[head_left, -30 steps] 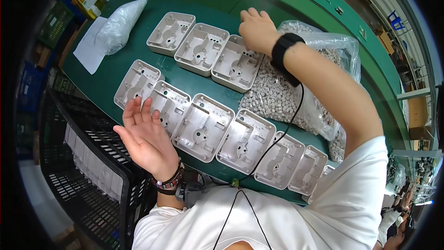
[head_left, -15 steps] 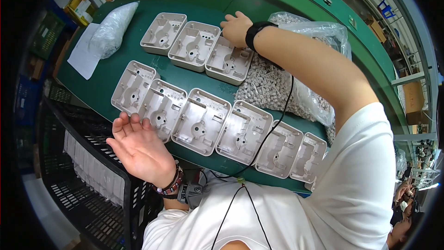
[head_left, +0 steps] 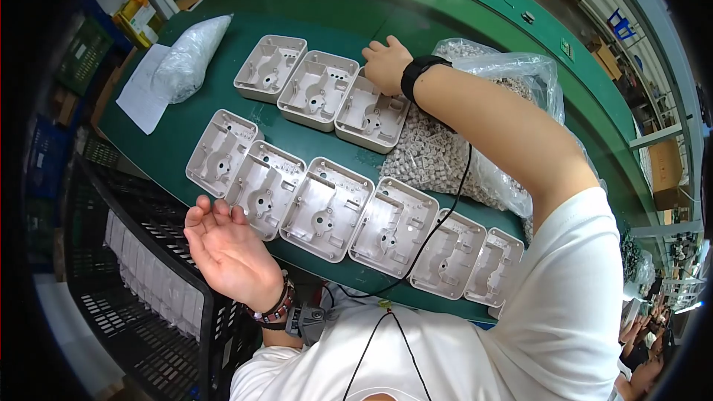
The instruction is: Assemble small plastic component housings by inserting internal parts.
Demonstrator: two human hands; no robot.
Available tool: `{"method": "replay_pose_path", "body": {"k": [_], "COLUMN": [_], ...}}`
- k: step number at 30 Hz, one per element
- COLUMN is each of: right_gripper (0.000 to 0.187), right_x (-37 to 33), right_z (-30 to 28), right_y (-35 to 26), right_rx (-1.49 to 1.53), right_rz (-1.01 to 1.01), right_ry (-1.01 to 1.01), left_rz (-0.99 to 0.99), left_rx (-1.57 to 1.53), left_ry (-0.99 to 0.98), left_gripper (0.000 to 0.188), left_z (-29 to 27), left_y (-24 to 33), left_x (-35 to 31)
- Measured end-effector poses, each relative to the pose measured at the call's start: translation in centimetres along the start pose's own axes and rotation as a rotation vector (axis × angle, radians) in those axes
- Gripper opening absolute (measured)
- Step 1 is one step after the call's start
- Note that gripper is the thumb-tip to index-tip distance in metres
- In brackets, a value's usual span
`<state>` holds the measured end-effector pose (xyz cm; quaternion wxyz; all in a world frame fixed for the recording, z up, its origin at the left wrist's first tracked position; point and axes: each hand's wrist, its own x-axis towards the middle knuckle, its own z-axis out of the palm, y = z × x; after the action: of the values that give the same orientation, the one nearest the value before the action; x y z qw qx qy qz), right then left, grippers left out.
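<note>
My left hand [head_left: 230,252] is palm up at the near left table edge, with nothing in it. Its fingers are loosely bent beside the nearest pale grey plastic housing [head_left: 264,178]. My right arm crosses above the table. Past the far edge of another open housing [head_left: 371,120], in the back row, my right hand [head_left: 387,65] has its back to me and its fingers partly spread. Those fingertips point away, and their undersides are hidden. Beneath the right forearm, a clear plastic bag [head_left: 520,67] spills many small pale grey plastic pieces [head_left: 431,150].
Several more housings [head_left: 327,204] form a curved near row on the green table [head_left: 160,160]. At the left lie a wrapped clear bag [head_left: 189,59] and a white sheet [head_left: 141,100]. A black crate [head_left: 167,252] with stacked pale parts stands at the near left. A black cable [head_left: 427,230] hangs across the housings.
The whole view has shifted, so the table sits slightly lower in the picture. Both hands keep nearly the same places relative to the housings.
</note>
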<state>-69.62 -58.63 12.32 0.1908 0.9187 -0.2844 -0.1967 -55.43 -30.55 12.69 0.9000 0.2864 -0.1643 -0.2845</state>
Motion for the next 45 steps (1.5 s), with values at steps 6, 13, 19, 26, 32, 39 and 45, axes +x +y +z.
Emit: {"method": "replay_pose_path", "body": {"k": [6, 13, 19, 26, 32, 39, 45], "right_gripper": [0.021, 0.021, 0.024, 0.013, 0.027, 0.030, 0.030], "right_x": [0.5, 1.4, -2.2, -17.8, -22.4, -20.6, -20.3], "right_z": [0.4, 0.7, -4.6, -9.2, 4.5, 7.1, 6.9], "right_y": [0.2, 0.4, 1.4, 9.2, 9.1, 6.6, 7.6], "right_rx": [-0.019, 0.213, 0.506, 0.686, 0.826, 1.019, 0.933], "right_rz": [-0.018, 0.055, 0.100, 0.111, 0.063, 0.267, 0.266], "right_ry": [0.040, -0.119, -0.185, 0.000, 0.047, 0.221, 0.304], "left_rz": [0.002, -0.019, -0.041, -0.124, -0.216, -0.256, -0.307], "left_rx": [-0.010, -0.064, 0.027, 0.046, 0.040, 0.062, 0.119], "left_ry": [0.012, -0.081, 0.019, -0.082, -0.146, -0.238, -0.394], "left_gripper": [0.022, 0.020, 0.018, 0.016, 0.014, 0.013, 0.012], "left_z": [0.3, -0.5, 0.5, 2.2, 4.4, 6.8, 8.8], "left_y": [-0.3, 0.0, -0.7, -2.4, -4.5, -5.5, -5.7], "left_x": [0.0, -0.1, 0.0, 0.4, -0.4, -2.4, -4.6]}}
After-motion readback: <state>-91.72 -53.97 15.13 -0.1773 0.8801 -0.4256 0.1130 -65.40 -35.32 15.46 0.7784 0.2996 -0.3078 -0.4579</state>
